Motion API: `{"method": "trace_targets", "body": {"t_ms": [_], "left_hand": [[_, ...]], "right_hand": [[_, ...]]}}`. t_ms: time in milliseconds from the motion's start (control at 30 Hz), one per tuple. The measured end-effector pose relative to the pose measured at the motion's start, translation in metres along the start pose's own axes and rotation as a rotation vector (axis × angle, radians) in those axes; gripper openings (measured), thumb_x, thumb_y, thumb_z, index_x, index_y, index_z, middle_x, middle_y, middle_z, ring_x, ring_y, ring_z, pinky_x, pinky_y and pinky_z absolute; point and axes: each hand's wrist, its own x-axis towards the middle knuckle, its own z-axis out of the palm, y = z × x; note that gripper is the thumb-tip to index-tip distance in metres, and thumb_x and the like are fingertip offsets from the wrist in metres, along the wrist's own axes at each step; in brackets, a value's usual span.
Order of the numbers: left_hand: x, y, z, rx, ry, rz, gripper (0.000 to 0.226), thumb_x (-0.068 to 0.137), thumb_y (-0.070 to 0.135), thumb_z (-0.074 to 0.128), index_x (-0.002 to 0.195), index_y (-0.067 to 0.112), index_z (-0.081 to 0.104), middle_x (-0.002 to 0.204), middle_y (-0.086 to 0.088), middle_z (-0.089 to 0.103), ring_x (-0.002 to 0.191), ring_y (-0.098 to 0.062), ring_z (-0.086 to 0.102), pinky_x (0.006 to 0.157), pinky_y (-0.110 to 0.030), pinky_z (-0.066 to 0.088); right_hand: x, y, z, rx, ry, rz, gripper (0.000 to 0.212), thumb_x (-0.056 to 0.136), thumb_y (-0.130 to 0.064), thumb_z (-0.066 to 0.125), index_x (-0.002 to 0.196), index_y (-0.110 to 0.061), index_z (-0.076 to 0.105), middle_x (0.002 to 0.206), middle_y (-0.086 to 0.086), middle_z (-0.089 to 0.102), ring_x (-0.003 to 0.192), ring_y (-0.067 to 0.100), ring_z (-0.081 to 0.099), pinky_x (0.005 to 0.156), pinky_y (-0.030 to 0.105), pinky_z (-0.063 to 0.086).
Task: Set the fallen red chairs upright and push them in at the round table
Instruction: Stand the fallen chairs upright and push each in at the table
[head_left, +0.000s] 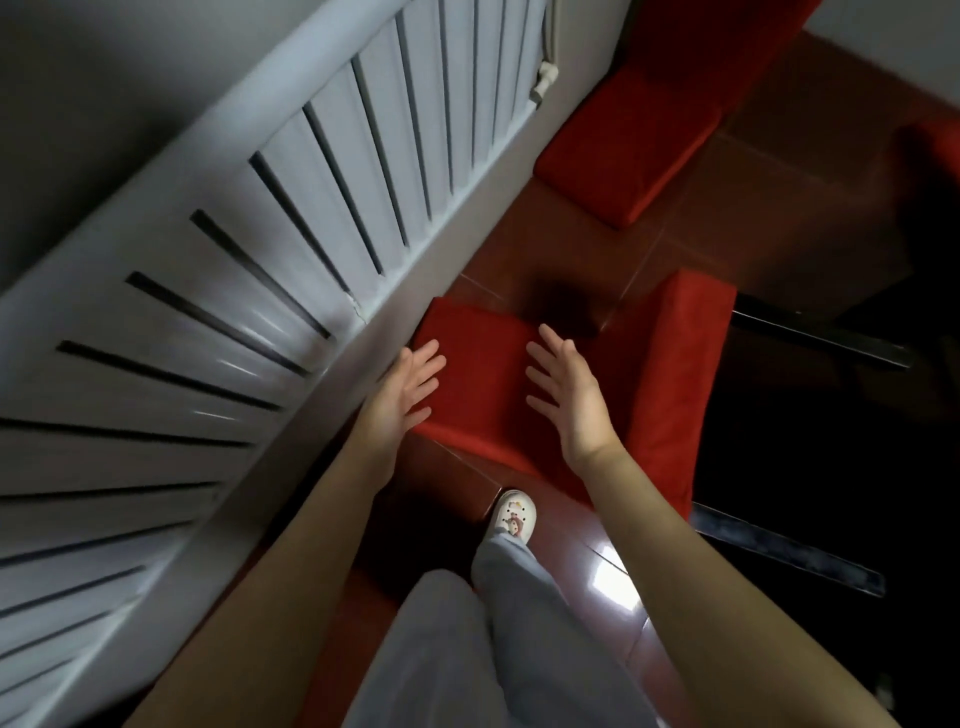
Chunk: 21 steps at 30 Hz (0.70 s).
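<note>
A fallen red chair (670, 364) lies on its back on the floor right in front of me, its backrest flat toward the wall and its black legs (810, 338) pointing right. My left hand (402, 397) hovers with straight, spread fingers over the backrest's left edge. My right hand (563, 387) is stretched out flat over the backrest's middle, fingers spread. Neither hand holds anything. A second red chair (634, 150) lies fallen farther along the wall. The round table is not visible.
A white slatted radiator cover (218, 291) runs along the wall on the left, close to both chairs. The floor is glossy dark red tile (691, 239). My foot in a white clog (511, 514) stands just short of the near chair. Another red shape (935, 150) shows at the right edge.
</note>
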Motion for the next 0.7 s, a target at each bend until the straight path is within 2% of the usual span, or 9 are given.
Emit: {"method": "trace_targets", "body": {"t_ms": [167,367,700], "left_hand": [[0.034,-0.015,-0.006,0.007,0.05,-0.051,0.065,0.086,0.068,0.028,0.14,0.035,0.043,0.143,0.01,0.049,0.132,-0.013,0.042,0.105,-0.039,0.032],[0.09,-0.044,-0.019,0.002,0.131,-0.097,0.042,0.098,0.057,0.028,0.131,0.041,0.05,0.133,0.015,0.054,0.126,-0.006,0.046,0.102,-0.035,0.034],[0.192,-0.116,-0.066,-0.026,0.162,-0.216,0.048,0.1,0.05,0.028,0.141,0.03,0.043,0.144,0.007,0.046,0.132,-0.01,0.039,0.101,-0.035,0.029]], "right_hand": [[0.034,0.01,0.004,-0.034,-0.018,0.065,0.046,0.102,-0.046,0.024,0.144,-0.033,0.039,0.146,-0.002,0.045,0.131,0.021,0.044,0.107,0.044,0.036],[0.082,0.044,0.011,-0.088,-0.009,0.121,0.046,0.103,-0.045,0.024,0.145,-0.032,0.038,0.148,0.0,0.043,0.134,0.023,0.041,0.109,0.046,0.034],[0.181,0.121,0.033,-0.099,0.075,0.23,0.047,0.103,-0.045,0.025,0.145,-0.03,0.038,0.148,0.001,0.044,0.134,0.022,0.041,0.108,0.044,0.034]]}}
